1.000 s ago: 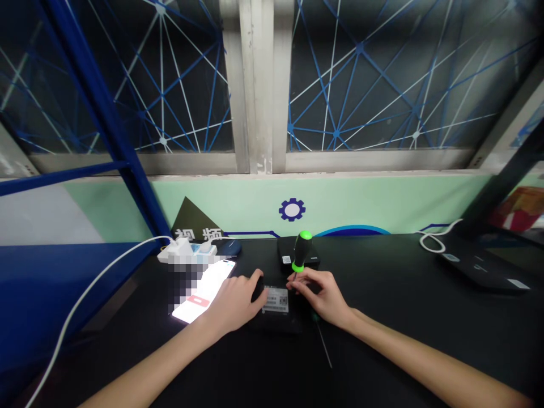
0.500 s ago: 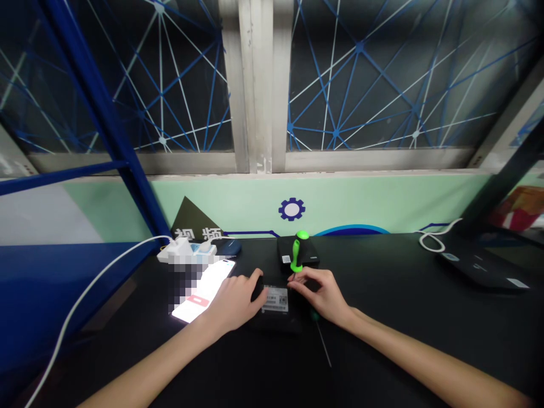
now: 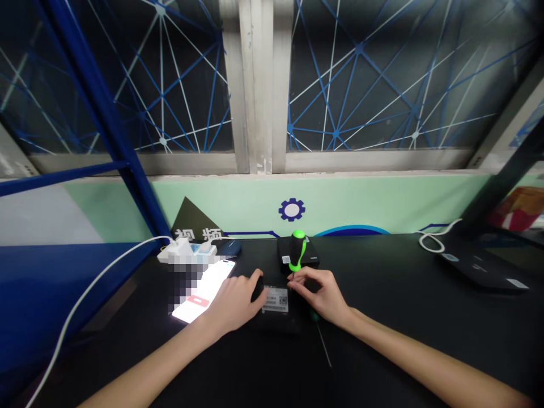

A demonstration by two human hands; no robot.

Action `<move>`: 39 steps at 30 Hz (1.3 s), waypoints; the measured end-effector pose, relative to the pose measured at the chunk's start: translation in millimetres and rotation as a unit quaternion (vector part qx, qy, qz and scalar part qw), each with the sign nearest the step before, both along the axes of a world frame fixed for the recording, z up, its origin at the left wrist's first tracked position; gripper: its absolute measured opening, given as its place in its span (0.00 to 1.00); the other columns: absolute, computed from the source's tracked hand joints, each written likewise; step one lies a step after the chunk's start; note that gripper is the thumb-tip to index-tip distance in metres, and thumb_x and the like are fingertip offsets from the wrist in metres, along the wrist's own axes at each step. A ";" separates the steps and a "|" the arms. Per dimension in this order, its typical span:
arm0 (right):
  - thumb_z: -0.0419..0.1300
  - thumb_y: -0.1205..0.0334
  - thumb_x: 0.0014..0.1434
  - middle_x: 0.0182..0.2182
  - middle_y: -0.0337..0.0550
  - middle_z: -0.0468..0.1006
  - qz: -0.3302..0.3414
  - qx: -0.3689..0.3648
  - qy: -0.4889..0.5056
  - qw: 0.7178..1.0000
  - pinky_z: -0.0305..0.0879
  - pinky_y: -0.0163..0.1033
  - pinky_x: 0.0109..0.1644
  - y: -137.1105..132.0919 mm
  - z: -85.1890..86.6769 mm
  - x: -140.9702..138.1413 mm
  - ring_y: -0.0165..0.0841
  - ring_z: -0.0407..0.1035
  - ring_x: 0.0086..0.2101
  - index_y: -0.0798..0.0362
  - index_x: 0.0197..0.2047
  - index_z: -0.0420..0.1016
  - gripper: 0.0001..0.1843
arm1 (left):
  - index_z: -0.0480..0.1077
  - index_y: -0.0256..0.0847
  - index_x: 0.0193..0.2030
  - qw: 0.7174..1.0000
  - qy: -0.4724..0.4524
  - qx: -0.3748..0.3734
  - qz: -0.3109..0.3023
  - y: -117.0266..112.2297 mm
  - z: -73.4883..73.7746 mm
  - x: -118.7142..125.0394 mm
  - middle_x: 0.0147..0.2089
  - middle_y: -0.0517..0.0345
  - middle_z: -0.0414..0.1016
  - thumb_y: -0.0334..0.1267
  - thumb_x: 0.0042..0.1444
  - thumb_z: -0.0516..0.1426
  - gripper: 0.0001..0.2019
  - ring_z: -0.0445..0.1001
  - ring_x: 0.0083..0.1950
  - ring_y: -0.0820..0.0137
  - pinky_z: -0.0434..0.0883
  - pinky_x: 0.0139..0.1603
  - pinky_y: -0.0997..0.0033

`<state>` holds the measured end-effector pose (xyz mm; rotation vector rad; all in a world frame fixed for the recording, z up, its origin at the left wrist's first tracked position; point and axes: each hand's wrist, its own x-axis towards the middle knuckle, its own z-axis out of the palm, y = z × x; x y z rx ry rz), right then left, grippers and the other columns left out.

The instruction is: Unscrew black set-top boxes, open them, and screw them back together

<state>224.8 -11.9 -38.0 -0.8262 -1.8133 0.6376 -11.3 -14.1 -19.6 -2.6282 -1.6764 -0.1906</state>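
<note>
A flat black electronic box (image 3: pixel 278 325) with a white printed label (image 3: pixel 275 299) lies on the table in front of me. My left hand (image 3: pixel 238 299) grips its left side, thumb by the label and fingers toward the far edge. Over the box's far right corner, a green-and-black screwdriver (image 3: pixel 298 249) stands nearly upright, handle on top. My right hand (image 3: pixel 317 289) pinches its shaft low down between thumb and fingertips; the tip is hidden. A second screwdriver (image 3: pixel 323 343), with a thin metal shaft, lies on the table below my right hand, its handle partly covered.
Left of the box lies a lit phone (image 3: pixel 204 292). Behind it is a white power strip (image 3: pixel 187 249) with plugs and a white cable (image 3: pixel 80 294). Another black box (image 3: pixel 308 252) sits by the wall. At right lie a black device (image 3: pixel 482 272) and a white cable loop (image 3: pixel 431 242).
The screwdriver's handle has turned and shifted its lean slightly, with its green stripe now facing right. Both hands and the black box stay where they were.
</note>
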 end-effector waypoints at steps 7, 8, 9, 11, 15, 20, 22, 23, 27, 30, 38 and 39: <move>0.61 0.62 0.65 0.37 0.45 0.84 0.032 -0.001 -0.009 0.999 0.73 0.40 0.45 -0.7 1.1 0.8 0.36 0.78 0.36 0.52 0.42 0.78 0.06 | 0.64 0.41 0.60 1.000 -0.002 0.004 0.000 -0.5 0.7 0.4 0.34 0.49 0.77 0.52 0.69 0.41 0.24 0.77 0.34 0.55 0.66 0.33 0.64; 0.61 0.61 0.65 0.36 0.44 0.84 0.031 -0.002 -0.009 0.999 0.73 0.40 0.45 -0.5 1.2 1.0 0.36 0.79 0.36 0.52 0.42 0.78 0.06 | 0.64 0.41 0.60 1.000 -0.002 0.003 0.000 -0.3 0.7 0.4 0.34 0.49 0.77 0.52 0.69 0.41 0.24 0.78 0.35 0.55 0.66 0.33 0.64; 0.61 0.61 0.65 0.35 0.44 0.84 0.027 -0.005 -0.010 1.000 0.73 0.40 0.44 -0.3 1.2 1.1 0.36 0.79 0.35 0.52 0.41 0.78 0.06 | 0.64 0.41 0.60 1.000 -0.002 0.002 0.000 -0.2 0.6 0.4 0.34 0.49 0.77 0.52 0.69 0.41 0.24 0.78 0.35 0.55 0.66 0.33 0.64; 0.61 0.60 0.64 0.34 0.43 0.83 0.015 -0.012 -0.011 1.000 0.73 0.38 0.42 0.0 1.0 1.0 0.35 0.78 0.33 0.52 0.41 0.79 0.06 | 0.64 0.41 0.60 1.000 -0.001 0.000 0.000 -0.1 0.4 0.3 0.34 0.49 0.77 0.52 0.69 0.41 0.24 0.78 0.35 0.56 0.66 0.34 0.64; 0.63 0.60 0.63 0.33 0.42 0.83 -0.004 -0.015 -0.007 1.000 0.72 0.37 0.40 0.1 0.7 0.2 0.34 0.78 0.32 0.51 0.40 0.79 0.05 | 0.64 0.40 0.60 1.000 0.002 0.001 0.001 -0.5 -0.2 -0.1 0.34 0.49 0.77 0.53 0.69 0.41 0.25 0.77 0.34 0.56 0.67 0.34 0.64; 0.64 0.60 0.62 0.33 0.42 0.83 -0.014 -0.015 -0.001 1.000 0.72 0.37 0.40 1.0 1.2 -0.9 0.34 0.77 0.32 0.51 0.38 0.79 0.04 | 0.64 0.40 0.61 1.000 0.003 0.004 0.000 -0.7 0.0 0.1 0.34 0.50 0.77 0.52 0.69 0.41 0.24 0.77 0.34 0.56 0.66 0.33 0.65; 0.64 0.59 0.61 0.33 0.42 0.82 -0.010 -0.026 0.009 1.000 0.71 0.37 0.39 1.0 1.5 -1.2 0.34 0.76 0.31 0.52 0.37 0.78 0.05 | 0.64 0.40 0.60 1.000 0.002 0.005 0.000 -0.5 0.4 0.4 0.34 0.50 0.77 0.52 0.69 0.42 0.24 0.77 0.34 0.56 0.66 0.33 0.65; 0.64 0.59 0.61 0.33 0.42 0.81 -0.005 -0.035 0.015 0.999 0.71 0.37 0.39 0.7 1.6 -1.4 0.34 0.75 0.31 0.52 0.37 0.77 0.05 | 0.64 0.40 0.61 1.000 0.001 0.005 0.000 -0.3 0.5 0.5 0.34 0.50 0.77 0.52 0.69 0.42 0.24 0.77 0.34 0.56 0.66 0.33 0.64; 0.62 0.58 0.64 0.33 0.43 0.79 0.025 -0.068 0.054 0.996 0.70 0.38 0.40 -1.9 3.1 -2.4 0.34 0.74 0.33 0.52 0.36 0.74 0.07 | 0.64 0.40 0.61 1.000 -0.002 0.002 0.000 -0.2 -0.2 0.4 0.34 0.49 0.78 0.52 0.69 0.42 0.24 0.78 0.35 0.55 0.67 0.34 0.64; 0.58 0.58 0.66 0.34 0.43 0.77 0.031 -0.070 0.091 0.993 0.69 0.38 0.40 -4.3 9.0 -1.9 0.33 0.72 0.34 0.52 0.35 0.71 0.09 | 0.64 0.40 0.61 1.000 -0.004 0.004 0.000 -0.7 -1.1 -0.4 0.34 0.49 0.77 0.52 0.69 0.42 0.24 0.78 0.36 0.55 0.67 0.35 0.63; 0.55 0.65 0.61 0.17 0.32 0.65 -0.032 -0.139 0.239 0.960 0.45 0.33 0.21 5.9 34.8 24.1 0.25 0.51 0.18 0.51 0.32 0.66 0.05 | 0.64 0.38 0.62 1.000 -0.024 -0.016 0.003 -1.5 -0.4 -2.4 0.35 0.49 0.77 0.61 0.67 0.39 0.32 0.76 0.36 0.56 0.68 0.34 0.62; 0.54 0.67 0.59 0.15 0.31 0.61 -0.032 -0.137 0.256 0.956 0.44 0.33 0.22 7.7 34.8 27.2 0.25 0.49 0.17 0.52 0.29 0.65 0.07 | 0.64 0.38 0.62 1.000 -0.025 -0.018 0.001 -1.3 0.0 -2.4 0.35 0.49 0.76 0.61 0.67 0.39 0.32 0.76 0.36 0.56 0.68 0.34 0.62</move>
